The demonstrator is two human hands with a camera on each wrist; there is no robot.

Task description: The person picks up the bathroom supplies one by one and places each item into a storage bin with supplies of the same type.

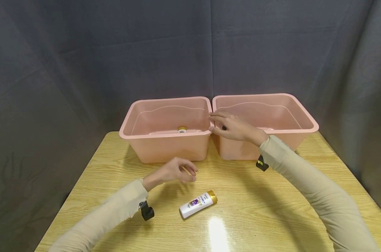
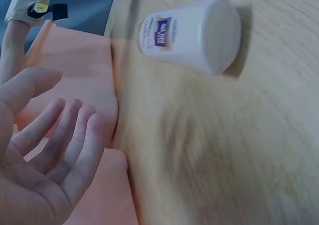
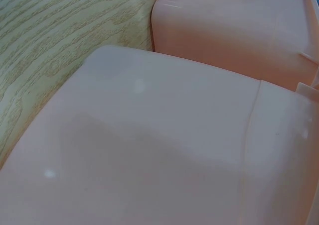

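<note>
A white bottle with a gold cap [image 1: 198,204] lies on its side on the wooden table [image 1: 272,210]. My left hand [image 1: 189,173] hovers just behind it with loosely curled fingers and holds nothing. In the left wrist view its palm and fingers [image 2: 65,135] are spread, and the bottle [image 2: 192,33] lies beyond them. My right hand [image 1: 214,122] is raised over the touching rims of two pink bins, fingers relaxed, nothing in it. A small gold-capped bottle [image 1: 182,130] sits inside the left bin [image 1: 165,148].
The right pink bin [image 1: 300,127] shows nothing inside. Both bins stand at the table's back edge before a dark curtain. The right wrist view holds only bin walls [image 3: 149,135] and table grain [image 3: 60,36].
</note>
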